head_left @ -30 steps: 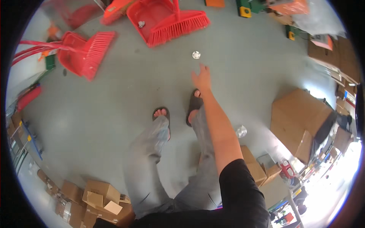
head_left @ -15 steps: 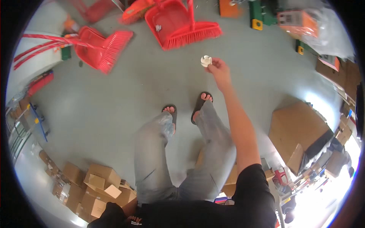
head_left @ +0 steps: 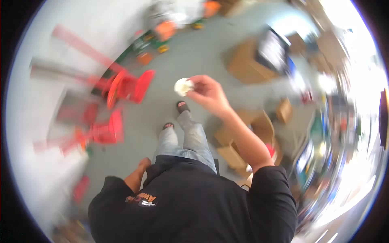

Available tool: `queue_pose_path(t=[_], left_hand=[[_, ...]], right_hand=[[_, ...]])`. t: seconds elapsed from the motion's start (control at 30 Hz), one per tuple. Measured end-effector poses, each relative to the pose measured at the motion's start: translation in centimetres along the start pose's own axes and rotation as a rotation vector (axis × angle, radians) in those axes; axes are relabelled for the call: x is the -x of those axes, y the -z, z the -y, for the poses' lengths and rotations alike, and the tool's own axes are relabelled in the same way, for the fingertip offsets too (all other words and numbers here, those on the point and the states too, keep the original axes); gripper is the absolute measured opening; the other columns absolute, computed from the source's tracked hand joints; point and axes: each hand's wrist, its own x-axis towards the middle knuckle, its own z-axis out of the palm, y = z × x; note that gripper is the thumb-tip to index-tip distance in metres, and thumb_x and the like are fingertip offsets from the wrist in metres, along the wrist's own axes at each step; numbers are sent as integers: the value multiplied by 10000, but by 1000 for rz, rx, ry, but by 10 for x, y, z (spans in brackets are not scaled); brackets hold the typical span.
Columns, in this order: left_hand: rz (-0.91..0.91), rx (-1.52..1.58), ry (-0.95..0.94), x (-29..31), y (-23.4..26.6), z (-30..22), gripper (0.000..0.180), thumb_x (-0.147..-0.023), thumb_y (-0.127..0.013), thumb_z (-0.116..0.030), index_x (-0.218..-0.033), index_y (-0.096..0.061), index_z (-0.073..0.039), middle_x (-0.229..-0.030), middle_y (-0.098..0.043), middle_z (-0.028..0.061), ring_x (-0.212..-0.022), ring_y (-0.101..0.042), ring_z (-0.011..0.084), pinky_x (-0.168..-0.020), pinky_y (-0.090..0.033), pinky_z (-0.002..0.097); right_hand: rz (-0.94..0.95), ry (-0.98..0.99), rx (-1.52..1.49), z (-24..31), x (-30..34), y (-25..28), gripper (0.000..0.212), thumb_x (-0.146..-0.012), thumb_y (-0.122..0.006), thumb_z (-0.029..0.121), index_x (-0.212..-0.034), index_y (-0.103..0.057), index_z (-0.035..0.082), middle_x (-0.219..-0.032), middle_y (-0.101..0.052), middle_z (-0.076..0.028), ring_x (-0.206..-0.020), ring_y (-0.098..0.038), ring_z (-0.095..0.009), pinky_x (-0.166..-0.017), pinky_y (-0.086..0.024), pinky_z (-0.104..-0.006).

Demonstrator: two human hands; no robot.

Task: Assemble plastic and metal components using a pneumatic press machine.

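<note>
In front of me my right hand [head_left: 210,94] is closed, pinching a small white round disc [head_left: 182,87] by its edge between thumb and fingers. The disc has a notched, petal-like rim; blur hides its finer detail and exact kind. It is held up in the air over the grey floor, above my sandalled feet. My left hand [head_left: 144,163] hangs low beside my left hip, close to the black shirt. Its fingers are too small and smeared to make out.
Red brooms and dustpans [head_left: 139,86] stand along the white wall at left. An open cardboard box [head_left: 261,125] sits right of my legs, and a larger carton [head_left: 251,62] farther off at right. Orange and green items [head_left: 164,30] lie along the far wall. Blurred shelving lines the right.
The view has swung to the right, so the brooms now appear farther left. My legs now look straighter, as in standing. My right hand still pinches the white disc, now nearer the camera.
</note>
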Motion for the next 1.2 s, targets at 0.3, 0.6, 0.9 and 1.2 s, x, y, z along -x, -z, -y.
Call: queue_pose_path(t=[0.3,0.6,0.9,1.2], left_hand=[[51,-568,-119,-41,340,-27,389,-857,-644,-323,-1016,-777,6,-1028,-753,260,-1014,-739,386,-914,-568,481],[115,-1240,-567,-116,195,-292,383,-856,-657,-319,-1023,-786,1,-1026,-766,234,-1010,-745,363,-919,-567,468],[476,-1271,-1076,146,-185,-462,437,-928,-689,-393,-1123,-753,-8,-1055,-767,217,-1023,-746,344,-900,-576,438],[532,-1501,-1078,160,-314,-508,406,-931,-680,-394,-1129,-750,-47,-1054,-772,190,-1006,-750,317,-904,-576,427]], right_hand=[[-1597,-258,-308,-233,392,-38,292,-855,-801,204,-1023,-642,25,-879,-690,-27,-789,-623,-91,-702,-526,-287],[-2621,-290,-1202,-395,648,-396,215,-886,-710,146,-1005,-571,34,-832,-680,-72,-682,-653,-126,-556,-508,-282],[-2706,-628,-1570,-463,640,-596,216,-866,-665,113,-1048,-571,44,-867,-670,-94,-725,-677,-175,-580,-542,-337],[-2995,-165,-1387,-464,839,-562,275,-892,-576,56,-1151,-669,56,-948,-677,-62,-763,-628,-146,-637,-520,-312]])
